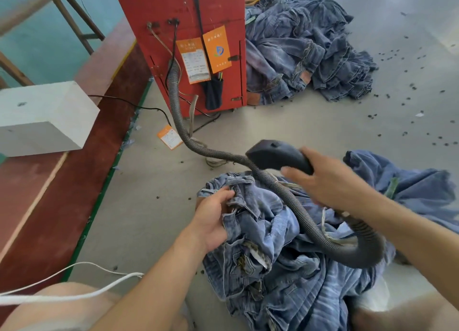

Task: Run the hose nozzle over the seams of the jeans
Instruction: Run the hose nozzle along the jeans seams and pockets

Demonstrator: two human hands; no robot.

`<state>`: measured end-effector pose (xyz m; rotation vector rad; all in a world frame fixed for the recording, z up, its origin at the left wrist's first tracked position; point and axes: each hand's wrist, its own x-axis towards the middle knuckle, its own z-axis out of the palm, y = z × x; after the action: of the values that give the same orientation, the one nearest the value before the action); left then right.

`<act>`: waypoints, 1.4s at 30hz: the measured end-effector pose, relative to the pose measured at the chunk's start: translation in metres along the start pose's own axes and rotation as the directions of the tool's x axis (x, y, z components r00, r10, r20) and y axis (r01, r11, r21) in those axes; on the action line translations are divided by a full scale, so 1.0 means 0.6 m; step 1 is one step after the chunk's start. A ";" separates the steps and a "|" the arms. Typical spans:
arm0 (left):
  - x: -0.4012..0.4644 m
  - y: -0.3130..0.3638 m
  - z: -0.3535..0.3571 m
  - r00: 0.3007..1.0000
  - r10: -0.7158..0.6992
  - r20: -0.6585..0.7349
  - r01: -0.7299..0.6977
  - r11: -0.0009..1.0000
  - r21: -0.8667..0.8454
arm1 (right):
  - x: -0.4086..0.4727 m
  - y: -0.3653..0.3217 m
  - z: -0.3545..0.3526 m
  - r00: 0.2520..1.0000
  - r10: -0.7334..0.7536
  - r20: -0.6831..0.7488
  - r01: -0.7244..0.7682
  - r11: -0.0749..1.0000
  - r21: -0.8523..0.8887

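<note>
The soft, floppy jeans (268, 231) heaped on the floor look best pinched at the waistband, as the left hand (213, 221) does, while the right hand's (330, 179) fingers wrap the rigid, light-looking hose nozzle (275, 154) above them.

Two hands (213, 221); one hose nozzle (275, 155); one red cabinet (183, 10); three orange tags (217, 49); one white box (42, 117)

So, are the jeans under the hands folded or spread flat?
Neither: the jeans lie crumpled in a heap on the floor. The left hand grips a bunched part near the top.
</note>
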<state>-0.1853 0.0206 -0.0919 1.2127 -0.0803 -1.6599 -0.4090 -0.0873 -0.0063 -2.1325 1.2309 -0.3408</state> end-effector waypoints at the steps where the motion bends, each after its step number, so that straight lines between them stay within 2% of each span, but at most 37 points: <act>1: -0.001 0.003 -0.002 1.000 -0.005 -0.013 0.005 1.000 0.003 | 0.004 0.005 -0.015 1.000 0.011 -0.013 -0.011 1.000 0.007; 5: 0.005 0.011 -0.019 0.990 -0.005 -0.140 0.035 0.976 0.216 | -0.001 0.030 -0.052 0.989 -0.013 0.150 0.017 1.000 -0.020; 8: 0.008 0.013 -0.021 0.979 -0.064 -0.195 0.107 0.970 0.218 | -0.009 0.040 -0.040 0.960 -0.027 0.278 0.063 0.991 -0.120; 12: 0.011 0.011 -0.014 0.983 -0.041 -0.181 0.073 0.982 0.176 | -0.018 0.032 -0.006 0.923 -0.052 0.382 0.157 0.956 -0.247; 15: 0.009 0.006 -0.014 0.987 -0.063 -0.151 0.086 0.985 0.148 | -0.024 0.017 0.027 0.935 -0.096 0.341 0.189 0.950 -0.250; 17: 0.009 0.006 -0.017 0.988 -0.095 -0.119 0.109 0.987 0.118 | -0.019 0.011 0.031 0.970 -0.102 0.223 0.140 0.977 -0.162; 19: 0.007 0.014 -0.019 0.988 -0.116 -0.104 0.124 0.989 0.082 | -0.007 0.014 0.014 0.984 -0.070 0.163 0.086 0.992 -0.091; 21: 0.010 0.021 -0.024 0.985 -0.107 -0.132 0.117 0.990 0.073 | 0.002 0.028 -0.017 0.979 -0.028 0.203 0.055 0.990 -0.127; 23: 0.008 0.020 -0.028 0.981 -0.095 -0.167 0.129 0.970 0.204 | 0.002 0.049 -0.033 0.966 0.002 0.260 0.072 0.960 -0.272; 25: 0.008 0.004 -0.036 0.963 -0.133 -0.235 0.233 0.848 0.476 | -0.007 0.068 -0.027 0.956 0.027 0.292 0.102 0.903 -0.417; 27: 0.020 -0.027 -0.049 0.939 -0.128 -0.318 0.325 0.630 0.705 | -0.017 0.075 -0.011 0.955 0.021 0.297 0.140 0.849 -0.510; 28: 0.031 -0.042 -0.058 0.933 -0.073 -0.352 0.332 0.548 0.768 | -0.022 0.076 -0.006 0.954 0.004 0.298 0.163 0.830 -0.533; 30: 0.048 -0.054 -0.069 0.924 0.063 -0.377 0.313 0.444 0.839 | -0.027 0.072 -0.004 0.955 -0.036 0.295 0.197 0.820 -0.538; 32: 0.066 -0.055 -0.079 0.909 0.160 -0.384 0.287 0.427 0.858 | -0.031 0.069 -0.005 0.955 -0.058 0.291 0.208 0.832 -0.514; 33: 0.070 -0.055 -0.080 0.912 0.159 -0.377 0.264 0.475 0.840 | -0.034 0.067 -0.006 0.954 -0.063 0.295 0.211 0.840 -0.500; 35: 0.074 -0.058 -0.076 0.924 0.097 -0.369 0.203 0.693 0.692 | -0.039 0.063 -0.010 0.951 -0.064 0.302 0.208 0.857 -0.472; 37: 0.081 -0.056 -0.066 0.917 0.015 -0.399 0.143 0.921 0.363 | -0.040 0.062 -0.013 0.951 -0.055 0.305 0.198 0.866 -0.460; 38: 0.083 -0.052 -0.058 0.916 -0.032 -0.399 0.111 0.978 0.176 | -0.041 0.062 -0.014 0.952 -0.049 0.302 0.192 0.863 -0.467; 40: 0.085 -0.039 -0.042 0.934 -0.119 -0.337 0.098 0.992 -0.077 | -0.039 0.066 -0.015 0.957 -0.032 0.289 0.175 0.858 -0.482; 42: 0.078 -0.031 -0.027 0.960 -0.209 -0.187 0.178 0.969 -0.169 | -0.038 0.070 -0.019 0.962 -0.028 0.271 0.155 0.875 -0.459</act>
<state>-0.1843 0.0019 -0.1417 1.2997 0.2956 -1.6657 -0.4553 -0.0875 -0.0225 -2.5594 1.1448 0.2279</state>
